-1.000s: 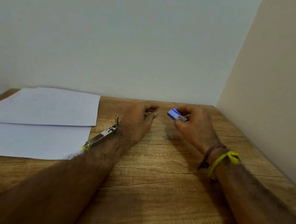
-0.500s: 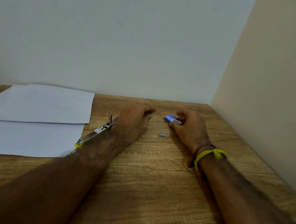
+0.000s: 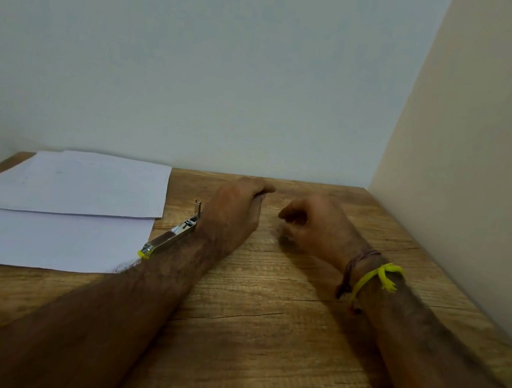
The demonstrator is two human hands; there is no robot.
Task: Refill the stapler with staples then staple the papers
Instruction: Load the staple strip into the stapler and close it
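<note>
Refill under way, staples out of sight

The stapler (image 3: 171, 237) lies opened out on the desk (image 3: 261, 327), its bright metal track running from a yellow tip near the papers (image 3: 55, 213) up under the left wrist. The left hand (image 3: 233, 213) rests over the far end of the stapler with its fingers curled towards the middle; whether it grips the stapler body or a strip of staples I cannot tell, as the palm hides it. The right hand (image 3: 312, 227) hovers just beside it, fingers curled inward and blurred, so what it pinches, if anything, cannot be made out. No staple box or loose staples show

This looks like the loading step: the track is open and not yet closed. The next move seems to call for a strip to be lined up and slid into the channel, then the top shut before turning to the papers

Two white sheets lie overlapping on the left of the desk, just beside the stapler's yellow tip. The left forearm lies over the stapler's side and the lower sheet's corner, and walls close in behind and to the right
</note>
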